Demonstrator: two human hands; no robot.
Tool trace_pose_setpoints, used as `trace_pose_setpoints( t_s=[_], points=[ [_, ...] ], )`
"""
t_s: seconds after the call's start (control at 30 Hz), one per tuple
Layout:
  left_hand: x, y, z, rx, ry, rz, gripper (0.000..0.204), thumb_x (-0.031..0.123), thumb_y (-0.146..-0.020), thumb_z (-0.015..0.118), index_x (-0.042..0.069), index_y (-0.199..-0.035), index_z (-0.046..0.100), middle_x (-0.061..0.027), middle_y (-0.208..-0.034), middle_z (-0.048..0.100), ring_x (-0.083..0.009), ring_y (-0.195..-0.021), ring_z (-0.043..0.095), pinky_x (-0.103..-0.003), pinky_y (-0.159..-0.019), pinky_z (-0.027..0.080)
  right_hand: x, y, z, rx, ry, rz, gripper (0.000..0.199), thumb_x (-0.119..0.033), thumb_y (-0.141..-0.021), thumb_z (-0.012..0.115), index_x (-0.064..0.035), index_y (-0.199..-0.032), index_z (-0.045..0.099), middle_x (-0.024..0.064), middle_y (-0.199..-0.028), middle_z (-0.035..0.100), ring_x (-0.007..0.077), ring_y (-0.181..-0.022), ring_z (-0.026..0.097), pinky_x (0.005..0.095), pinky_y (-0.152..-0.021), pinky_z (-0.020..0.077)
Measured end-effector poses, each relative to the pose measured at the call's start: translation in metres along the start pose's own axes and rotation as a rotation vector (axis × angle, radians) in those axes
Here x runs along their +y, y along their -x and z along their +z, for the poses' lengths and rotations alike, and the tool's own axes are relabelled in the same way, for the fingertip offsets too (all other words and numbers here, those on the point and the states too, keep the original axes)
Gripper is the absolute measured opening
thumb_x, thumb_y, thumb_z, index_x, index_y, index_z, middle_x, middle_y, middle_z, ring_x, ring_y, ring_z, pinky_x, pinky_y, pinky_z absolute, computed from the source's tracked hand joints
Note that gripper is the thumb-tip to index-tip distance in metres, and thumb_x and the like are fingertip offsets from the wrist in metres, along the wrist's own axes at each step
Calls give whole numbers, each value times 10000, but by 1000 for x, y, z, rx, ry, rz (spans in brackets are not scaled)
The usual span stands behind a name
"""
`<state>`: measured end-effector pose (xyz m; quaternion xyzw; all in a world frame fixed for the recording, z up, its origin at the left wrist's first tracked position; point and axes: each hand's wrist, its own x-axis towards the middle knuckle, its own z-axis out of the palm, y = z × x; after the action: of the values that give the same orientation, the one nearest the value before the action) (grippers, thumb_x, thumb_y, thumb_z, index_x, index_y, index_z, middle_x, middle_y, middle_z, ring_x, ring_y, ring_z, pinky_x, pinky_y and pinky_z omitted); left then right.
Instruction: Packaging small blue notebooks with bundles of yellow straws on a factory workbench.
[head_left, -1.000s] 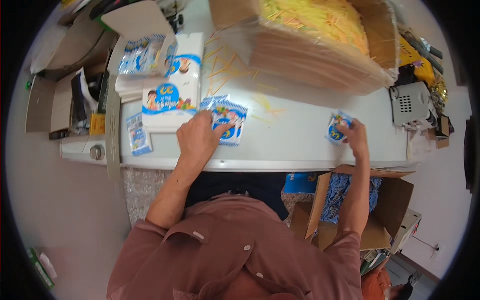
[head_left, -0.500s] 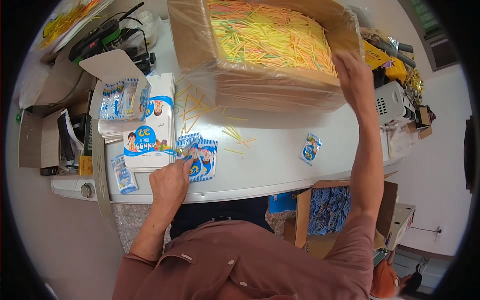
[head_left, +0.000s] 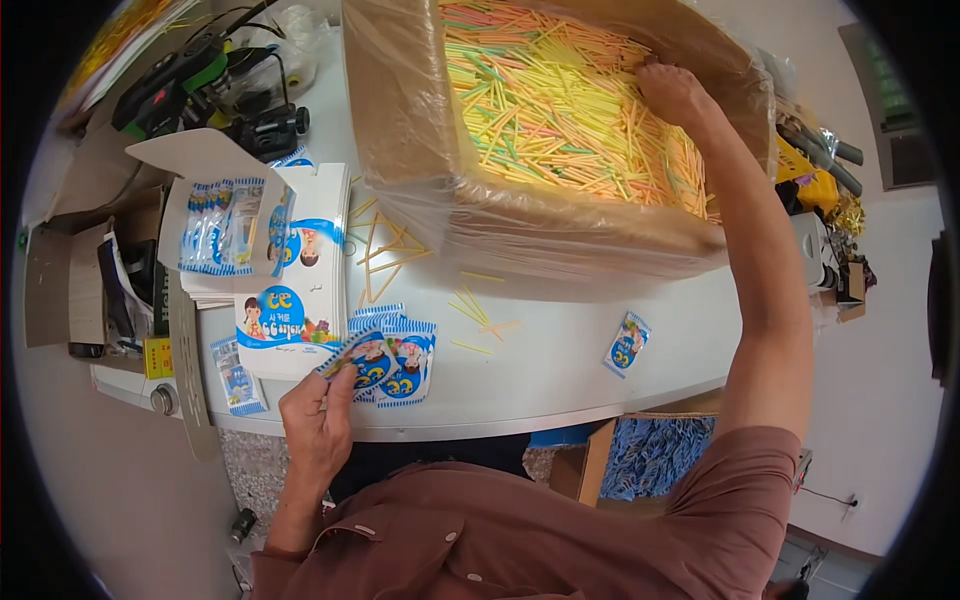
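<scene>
The right hand (head_left: 672, 92) reaches into the box (head_left: 420, 150) with fingers curled among the straws (head_left: 560, 110), while the left hand (head_left: 318, 415) pinches a packet (head_left: 358, 352) at the table (head_left: 540, 385) edge, so gathering looks in hand, and filling calls for a small clean bunch.

A white table (head_left: 560, 385) is set on a speckled grey floor (head_left: 240, 480); a pale wall (head_left: 880, 400) is seen at the right, evenly lit.
</scene>
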<state>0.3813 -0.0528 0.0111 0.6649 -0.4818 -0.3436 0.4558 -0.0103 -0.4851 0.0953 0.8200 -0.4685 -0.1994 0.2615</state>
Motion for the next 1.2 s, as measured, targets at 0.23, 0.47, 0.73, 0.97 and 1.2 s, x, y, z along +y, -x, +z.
trace_pose_setpoints(
  t_s=[0.23,0.47,0.73,0.97,1.2],
  points=[
    [3,-12,-6,-18,-20,39,189,98,-976,603,-71,-1016,678,-95,-763,663,-101,-686,571,-264,-612,458,11,18,-8,16,-148,38,221,-36,-892,487,-14,-1104,545,219,-1110,632,387,-1033,622,467,-829,511],
    [8,-18,-12,66,128,87,249,113,-1000,574,-84,-1126,661,-78,-931,712,-82,-836,607,-239,-741,494,22,88,-42,396,-643,160,203,-217,-1014,494,-21,-1033,542,159,-875,639,290,-827,612,390,-767,489],
    [75,-62,7,114,543,230,273,192,-1029,550,-49,-987,671,16,-799,599,-40,-711,495,-216,-626,398,-94,205,-147,-35,-1973,227,311,-303,-1028,508,-11,-967,596,57,-778,631,117,-590,583,256,-517,483],
    [110,-42,61,-750,624,-21,354,300,-1015,561,-40,-995,658,-74,-813,674,-133,-662,655,-215,-532,528,-259,267,-145,-670,-2545,-134,231,-256,-998,583,-34,-1055,613,112,-829,644,199,-673,644,313,-553,524],
    [39,-12,82,-764,378,-78,393,308,-990,582,-39,-815,638,-74,-611,586,-165,-396,581,-297,-312,431,-342,283,-93,-689,-2910,-183,292,-283,-990,580,-1,-1060,613,150,-859,669,273,-785,688,361,-675,570]
  ],
)
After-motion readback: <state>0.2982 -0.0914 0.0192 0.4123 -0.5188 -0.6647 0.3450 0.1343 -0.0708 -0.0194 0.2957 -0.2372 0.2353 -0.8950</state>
